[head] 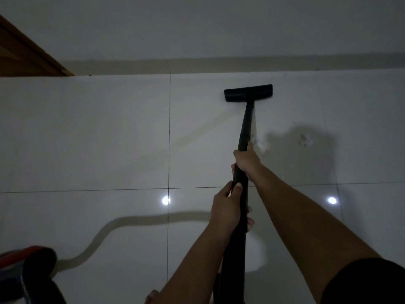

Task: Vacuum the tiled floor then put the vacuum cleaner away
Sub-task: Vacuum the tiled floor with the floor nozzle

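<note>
A black vacuum wand [245, 128] runs from the bottom middle up to a flat black floor nozzle [248, 93], which rests on the glossy white tiled floor [98, 139] close to the skirting. My right hand [246, 162] grips the wand higher up, and my left hand [226, 207] grips it just below. The vacuum cleaner body [26, 275], dark with a red top, sits at the bottom left corner, partly cut off by the frame.
A white wall [197, 27] with a pale skirting [219, 63] closes the far side. A brown wooden door frame [26, 53] stands at the upper left. Faint smudges [304, 139] mark the tile right of the wand. A bare foot [153, 297] shows at the bottom.
</note>
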Motion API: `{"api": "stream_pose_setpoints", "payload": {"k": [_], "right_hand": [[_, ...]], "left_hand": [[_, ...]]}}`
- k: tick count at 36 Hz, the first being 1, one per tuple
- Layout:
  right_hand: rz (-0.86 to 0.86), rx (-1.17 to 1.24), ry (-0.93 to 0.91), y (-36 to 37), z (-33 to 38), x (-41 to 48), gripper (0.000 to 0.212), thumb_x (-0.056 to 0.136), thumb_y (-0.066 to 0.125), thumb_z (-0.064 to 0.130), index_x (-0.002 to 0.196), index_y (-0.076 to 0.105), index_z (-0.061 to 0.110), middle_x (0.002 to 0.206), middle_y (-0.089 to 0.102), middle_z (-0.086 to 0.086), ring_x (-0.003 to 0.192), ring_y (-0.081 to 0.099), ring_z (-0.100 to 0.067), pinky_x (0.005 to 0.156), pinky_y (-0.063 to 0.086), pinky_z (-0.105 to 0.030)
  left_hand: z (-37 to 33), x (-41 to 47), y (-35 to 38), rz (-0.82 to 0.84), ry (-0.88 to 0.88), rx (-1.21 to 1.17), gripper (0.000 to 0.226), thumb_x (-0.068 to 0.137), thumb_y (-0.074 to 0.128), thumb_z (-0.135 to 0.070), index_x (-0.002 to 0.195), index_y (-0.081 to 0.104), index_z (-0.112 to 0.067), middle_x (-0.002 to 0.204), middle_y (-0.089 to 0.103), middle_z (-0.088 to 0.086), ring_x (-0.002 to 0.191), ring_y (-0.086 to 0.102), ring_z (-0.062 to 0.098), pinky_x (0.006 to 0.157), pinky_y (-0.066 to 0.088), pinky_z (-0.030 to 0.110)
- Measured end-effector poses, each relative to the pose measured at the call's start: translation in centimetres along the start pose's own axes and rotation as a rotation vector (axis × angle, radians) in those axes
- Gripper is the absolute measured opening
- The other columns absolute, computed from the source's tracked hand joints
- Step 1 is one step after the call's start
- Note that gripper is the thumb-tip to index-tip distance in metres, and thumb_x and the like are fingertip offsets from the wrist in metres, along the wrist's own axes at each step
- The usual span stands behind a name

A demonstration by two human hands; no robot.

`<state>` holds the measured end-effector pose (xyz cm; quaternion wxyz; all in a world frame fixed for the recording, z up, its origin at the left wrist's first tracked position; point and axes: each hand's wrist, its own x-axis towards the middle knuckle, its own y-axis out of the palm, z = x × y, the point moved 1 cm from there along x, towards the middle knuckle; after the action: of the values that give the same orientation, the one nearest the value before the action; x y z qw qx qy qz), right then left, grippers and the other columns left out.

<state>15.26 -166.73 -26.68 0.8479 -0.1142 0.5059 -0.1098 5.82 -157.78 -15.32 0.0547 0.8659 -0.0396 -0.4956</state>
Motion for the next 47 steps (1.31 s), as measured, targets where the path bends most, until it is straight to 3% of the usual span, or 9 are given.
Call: {"api": "stream_pose_setpoints", "payload": {"k": [12,18,23,29,38,43,47], "right_hand": [[-0.017,0.075,0.023,-1.5,-4.5,-3.5,0.065,0.098,0.044,0.017,0.153,0.014,0.035,0.104,0.056,-0.017,0.056,0.055,-0.018,0.048,0.046,-0.030],[-0.028,0.057,0.016,-1.2,-7.8,-6.0,0.065,0.097,0.043,0.015,0.152,0.014,0.033,0.098,0.054,-0.019,0.054,0.054,-0.020,0.045,0.044,-0.030],[-0.048,0.052,0.022,-0.5,-11.1,-7.9,0.064,0.097,0.044,0.015,0.152,0.015,0.033,0.105,0.055,-0.019,0.054,0.054,-0.021,0.045,0.044,-0.029],[-0.048,0.036,0.043,0.6,-15.5,-10.5,0.065,0.098,0.045,0.016,0.152,0.014,0.031,0.101,0.057,-0.021,0.054,0.055,-0.022,0.046,0.044,-0.030],[-0.040,0.048,0.051,1.6,-21.1,-13.6,0.067,0.098,0.044,0.016,0.154,0.010,0.032,0.101,0.057,-0.020,0.055,0.055,-0.020,0.047,0.044,-0.029],[-0.037,0.055,0.064,1.8,-23.7,-15.5,0.070,0.099,0.043,0.017,0.154,0.006,0.035,0.113,0.060,-0.025,0.055,0.055,-0.020,0.047,0.044,-0.029],[-0.039,0.054,0.066,2.6,-25.9,-17.4,0.070,0.099,0.043,0.018,0.154,0.004,0.036,0.102,0.058,-0.020,0.054,0.055,-0.021,0.047,0.046,-0.030]], "left_hand": [[3.8,-3.6,0.4,0.024,-0.006,0.084,0.030,0.100,0.038,-0.031,0.126,0.053,-0.028,0.073,0.057,0.015,0.042,0.051,0.021,0.040,0.046,0.023],[7.1,-5.8,-0.7,0.031,0.004,0.081,0.033,0.100,0.039,-0.030,0.130,0.052,-0.025,0.070,0.056,0.014,0.037,0.050,0.019,0.037,0.045,0.022],[10.2,-7.8,-1.9,0.044,0.021,0.111,0.035,0.100,0.038,-0.028,0.134,0.049,-0.023,0.071,0.056,0.018,0.040,0.051,0.022,0.036,0.044,0.021],[14.0,-10.4,-3.6,0.049,0.015,0.163,0.036,0.100,0.039,-0.028,0.133,0.050,-0.018,0.064,0.056,0.011,0.030,0.050,0.012,0.034,0.042,0.018],[19.1,-13.4,-5.0,0.050,-0.035,0.161,0.037,0.100,0.038,-0.032,0.136,0.046,-0.029,0.067,0.058,0.011,0.037,0.052,0.019,0.038,0.044,0.023],[21.6,-15.2,-5.5,0.036,-0.023,0.171,0.038,0.100,0.040,-0.029,0.138,0.046,-0.024,0.065,0.058,0.010,0.035,0.053,0.015,0.039,0.048,0.022],[24.0,-17.2,-6.4,0.011,0.007,0.189,0.037,0.100,0.040,-0.027,0.136,0.048,-0.024,0.065,0.058,0.006,0.037,0.055,0.012,0.037,0.042,0.018]]}}
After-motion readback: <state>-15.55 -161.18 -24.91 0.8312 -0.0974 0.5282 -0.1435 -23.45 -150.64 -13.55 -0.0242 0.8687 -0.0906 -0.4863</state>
